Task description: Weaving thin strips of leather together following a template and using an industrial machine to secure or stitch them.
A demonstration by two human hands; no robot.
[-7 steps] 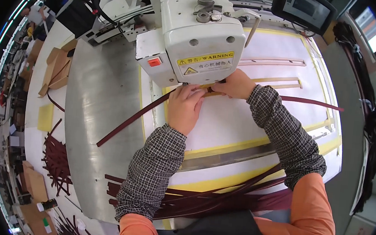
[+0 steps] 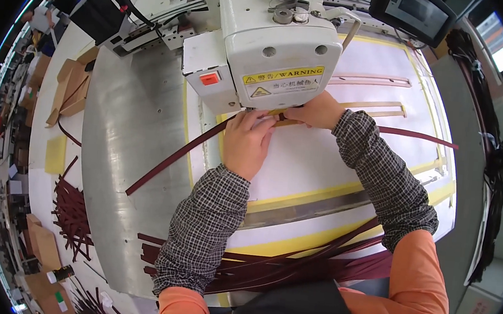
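Note:
Under the head of a white industrial sewing machine (image 2: 280, 45), both my hands are on a long dark red strap (image 2: 172, 167). One end of the strap slants down over the metal plate at the left; its other end sticks out past my right wrist. My left hand (image 2: 247, 141) presses the strap with bent fingers close together. Close by, my right hand (image 2: 317, 112) pinches it, fingertips partly hidden below the machine head. Beneath my hands lies a white template sheet (image 2: 311, 163) edged with yellow tape, with narrow slotted outlines at its upper right.
A bundle of dark red straps (image 2: 265, 270) lies across the table's near edge before me. More straps are heaped (image 2: 73, 215) at the left, near a cardboard box (image 2: 70, 94). A control screen (image 2: 415, 14) stands at the back right. Dark cords hang by the window.
The view has shifted slightly, so the machine head appears a little lower and farther right. My hands keep nearly the same place on the strap.

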